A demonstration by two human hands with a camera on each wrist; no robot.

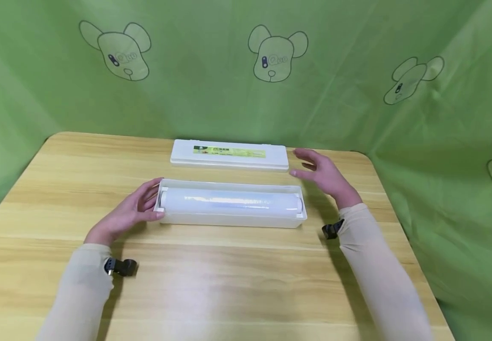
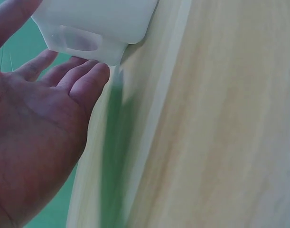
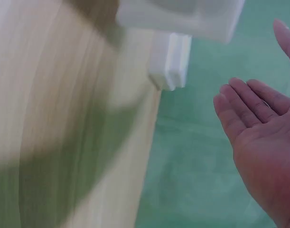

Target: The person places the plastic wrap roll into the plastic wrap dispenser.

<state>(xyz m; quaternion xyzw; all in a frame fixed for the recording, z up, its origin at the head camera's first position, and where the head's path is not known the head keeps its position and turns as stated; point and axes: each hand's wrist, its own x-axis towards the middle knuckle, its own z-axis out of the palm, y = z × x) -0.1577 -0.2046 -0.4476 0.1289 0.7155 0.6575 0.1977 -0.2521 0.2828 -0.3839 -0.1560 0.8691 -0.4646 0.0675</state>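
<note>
A long white plastic box [image 1: 233,221] lies crosswise in front of me with its top off. Inside it sits a roll of cling film [image 1: 229,201], shiny and whitish. My left hand [image 1: 128,210] grips the box's left end, thumb at the front corner and fingers round the back. The left wrist view shows that hand's fingers against the end wall of the box [image 2: 92,23]. My right hand [image 1: 324,175] is held in the air, fingers extended, off the right end of the white lid [image 1: 229,162], touching nothing. That lid carries a green and yellow label.
The wooden table [image 1: 212,284] has rounded far corners. Green curtain [image 1: 212,104] with bear-head outlines hangs behind it and along the sides. The lid lies near the table's far edge, behind the box. Small black cameras are strapped to both wrists.
</note>
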